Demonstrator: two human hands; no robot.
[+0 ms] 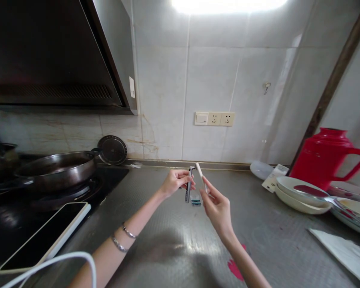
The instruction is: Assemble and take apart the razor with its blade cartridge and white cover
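Note:
My left hand [177, 183] grips a slim dark-grey razor [188, 186] by its handle, upright, with its small head at the top. Between the fingers of my right hand [216, 204] is a thin white stick [200, 173]. Its upper tip is right beside the razor's head; I cannot tell whether they touch. The stick's lower end is hidden by my fingers. On the counter below both hands lies a small clear case [195, 201] with teal strips in it.
A grey metal counter [156, 240] runs along the tiled wall. At left are a phone [45, 236] with a white cable [78, 255], a steel pan [60, 172] on the stove, and a round black disc [112, 150]. A red thermos jug [321, 160], stacked plates [300, 204] and white paper [342, 252] are at right.

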